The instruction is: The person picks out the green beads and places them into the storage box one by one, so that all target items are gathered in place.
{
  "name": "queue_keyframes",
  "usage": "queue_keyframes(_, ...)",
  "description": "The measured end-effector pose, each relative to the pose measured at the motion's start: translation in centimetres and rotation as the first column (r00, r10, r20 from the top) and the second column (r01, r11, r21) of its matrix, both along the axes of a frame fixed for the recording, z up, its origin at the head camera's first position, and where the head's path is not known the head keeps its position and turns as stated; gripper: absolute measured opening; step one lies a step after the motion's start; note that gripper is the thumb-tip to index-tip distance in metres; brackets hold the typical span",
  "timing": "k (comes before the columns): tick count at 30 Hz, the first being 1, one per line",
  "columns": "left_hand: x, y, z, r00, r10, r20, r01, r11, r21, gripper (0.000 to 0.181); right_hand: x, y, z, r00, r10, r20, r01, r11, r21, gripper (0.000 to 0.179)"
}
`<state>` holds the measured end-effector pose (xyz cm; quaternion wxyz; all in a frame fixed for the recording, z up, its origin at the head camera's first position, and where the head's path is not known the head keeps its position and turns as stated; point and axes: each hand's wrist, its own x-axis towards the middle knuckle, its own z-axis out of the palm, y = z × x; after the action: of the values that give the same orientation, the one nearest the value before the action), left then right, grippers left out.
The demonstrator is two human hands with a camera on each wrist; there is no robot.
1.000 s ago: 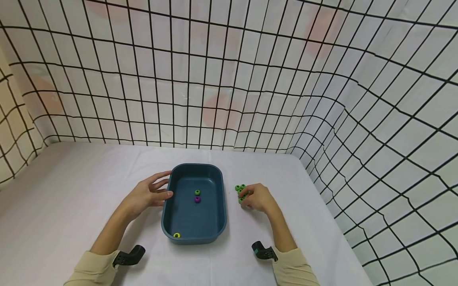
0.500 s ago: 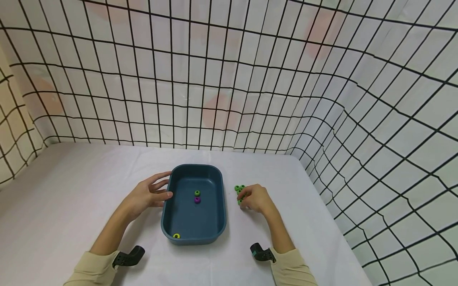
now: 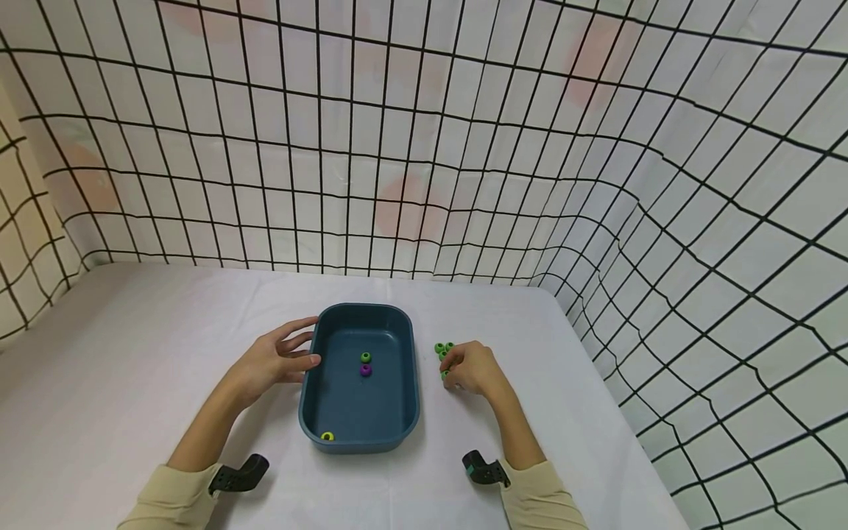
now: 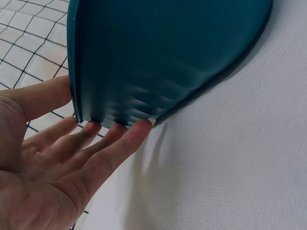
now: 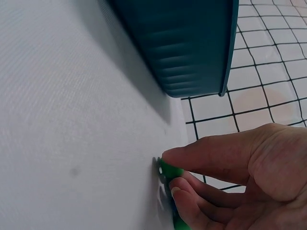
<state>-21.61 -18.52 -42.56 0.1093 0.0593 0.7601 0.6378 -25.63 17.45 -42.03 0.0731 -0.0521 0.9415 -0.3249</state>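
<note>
A blue rectangular tub (image 3: 361, 408) stands on the table in the head view. Inside it lie a green bead (image 3: 366, 357), a purple bead (image 3: 366, 370) and, in the near left corner, a yellow bead (image 3: 327, 436). My left hand (image 3: 273, 361) rests against the tub's left side. In the left wrist view its thumb touches the rim and its extended fingertips (image 4: 143, 128) meet the outer wall. Right of the tub my right hand (image 3: 472, 368) pinches a green bead (image 5: 170, 168) between thumb and fingers, low at the cloth. Several loose green beads (image 3: 440, 347) lie at its fingertips, partly hidden by them.
White cloth (image 3: 165, 331) covers the table. A black wire grid (image 3: 371, 177) backed with white sheeting rises behind the table and along its right side. Black wrist cameras (image 3: 240, 475) are strapped over both beige sleeves.
My right hand shifts very slightly left, its fingers drawing closer together at the green beads. The left hand and the tub stay in place.
</note>
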Motion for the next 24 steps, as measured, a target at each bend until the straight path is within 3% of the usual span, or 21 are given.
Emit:
queue_keyframes(6, 0.0, 0.0, 0.1, 1.000, -0.004, -0.001, 0.004, 1.000, 0.002, 0.077, 0.1, -0.1, 0.5, 1.000, -0.008, 0.001, 0.008, 0.999, -0.045, 0.014)
queue_keyframes(17, -0.1, -0.1, 0.1, 1.000, -0.008, 0.005, 0.008, 1.000, 0.002, 0.077, 0.3, -0.8, 1.8, 0.990, -0.015, -0.137, -0.002, 0.993, -0.122, 0.013)
queue_keyframes(24, -0.1, -0.1, 0.1, 1.000, -0.006, 0.009, 0.007, 1.000, -0.005, 0.078, 0.7, -1.4, 2.4, 0.982, -0.050, -0.184, 0.018, 0.985, -0.173, 0.015)
